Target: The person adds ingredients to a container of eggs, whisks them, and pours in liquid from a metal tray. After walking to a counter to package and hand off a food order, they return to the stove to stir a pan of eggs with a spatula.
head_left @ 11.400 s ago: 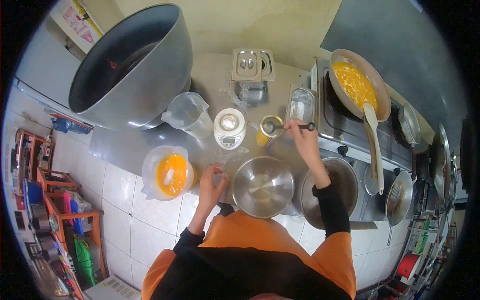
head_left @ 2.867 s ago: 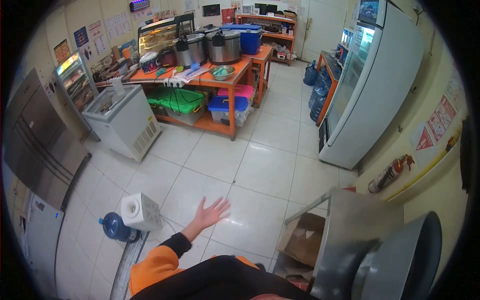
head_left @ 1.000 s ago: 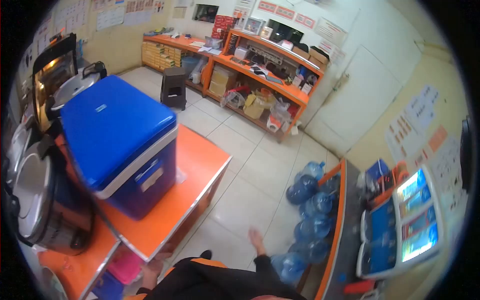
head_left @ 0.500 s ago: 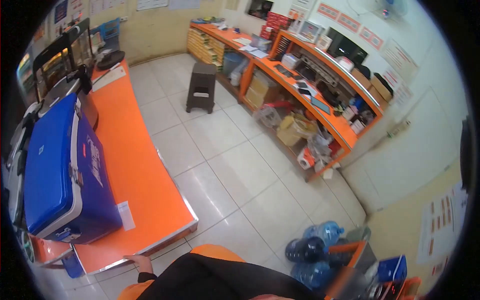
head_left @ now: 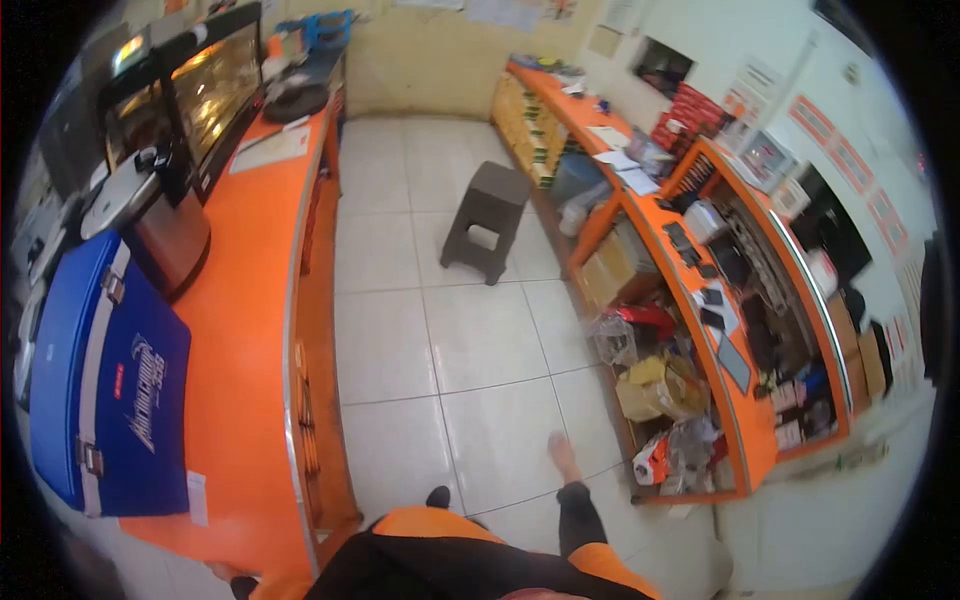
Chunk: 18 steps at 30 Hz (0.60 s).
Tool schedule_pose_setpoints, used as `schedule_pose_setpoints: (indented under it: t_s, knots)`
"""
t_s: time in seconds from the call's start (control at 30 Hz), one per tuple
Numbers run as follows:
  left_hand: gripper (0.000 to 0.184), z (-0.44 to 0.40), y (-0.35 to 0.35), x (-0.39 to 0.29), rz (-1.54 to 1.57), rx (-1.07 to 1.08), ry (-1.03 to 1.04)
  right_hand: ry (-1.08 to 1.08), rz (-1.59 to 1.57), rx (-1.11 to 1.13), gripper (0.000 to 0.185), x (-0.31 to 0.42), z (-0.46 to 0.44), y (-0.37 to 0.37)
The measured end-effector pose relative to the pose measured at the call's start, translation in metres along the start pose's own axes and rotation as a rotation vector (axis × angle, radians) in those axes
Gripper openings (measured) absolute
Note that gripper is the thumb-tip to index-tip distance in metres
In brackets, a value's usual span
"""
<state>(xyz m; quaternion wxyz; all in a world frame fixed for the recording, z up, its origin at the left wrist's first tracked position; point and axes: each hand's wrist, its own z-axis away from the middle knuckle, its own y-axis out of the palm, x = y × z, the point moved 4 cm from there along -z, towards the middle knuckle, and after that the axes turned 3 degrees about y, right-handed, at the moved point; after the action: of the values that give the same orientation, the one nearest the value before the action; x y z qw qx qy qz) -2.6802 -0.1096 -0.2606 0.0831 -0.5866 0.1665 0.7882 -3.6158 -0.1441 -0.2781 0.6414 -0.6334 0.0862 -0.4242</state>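
Note:
My right hand (head_left: 562,455) hangs low over the tiled floor, left of the orange counter's lower shelf. It touches nothing that I can see, and its fingers are smeared by motion. At the bottom left, only a small part of my left hand (head_left: 220,571) shows by the near end of the orange table (head_left: 245,370); its fingers are hidden. On that table stands a blue cooler box (head_left: 145,385), with a steel cooker (head_left: 155,220) behind it.
A dark stool (head_left: 487,220) stands on the floor between table and counter. The orange counter (head_left: 745,410) at right holds papers, phones and a tablet, with bags and a cardboard box (head_left: 615,265) below. A glass display case (head_left: 215,90) stands at back left.
The view has gone from the cooking bench across the room to the aisle beside the orange table. Since half a second ago, my left hand has left the table corner and my right hand has come into view.

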Motion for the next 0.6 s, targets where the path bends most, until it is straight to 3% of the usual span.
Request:
schedule_pose_setpoints:
  t_s: [0.03, 0.07, 0.1, 0.17, 0.23, 0.6]
  knots:
    - [0.057, 0.023, 0.002, 0.002, -0.116, -0.127, 0.029, -0.134, 0.052, 0.2, 0.042, -0.048, 0.017, 0.04]
    - [0.056, 0.044, 0.008, 0.004, -0.195, -0.217, 0.057, 0.125, -0.779, 0.606, 0.045, -0.088, 0.06, 0.046]
    - [0.055, 0.063, 0.02, 0.006, -0.248, -0.281, 0.083, 0.266, -0.875, 0.779, 0.044, -0.101, 0.079, 0.049]
    - [0.053, 0.098, 0.058, 0.012, -0.336, -0.368, 0.14, 0.5, -0.491, 0.76, 0.042, -0.105, 0.069, 0.051]
    - [0.052, 0.137, 0.108, 0.019, -0.442, -0.429, 0.164, 0.596, -0.307, 0.732, 0.041, -0.093, 0.014, 0.041]
    - [0.045, 0.286, 0.357, 0.074, -0.9, -0.67, 0.071, 0.539, -0.387, 0.529, 0.033, 0.052, -0.489, -0.001]
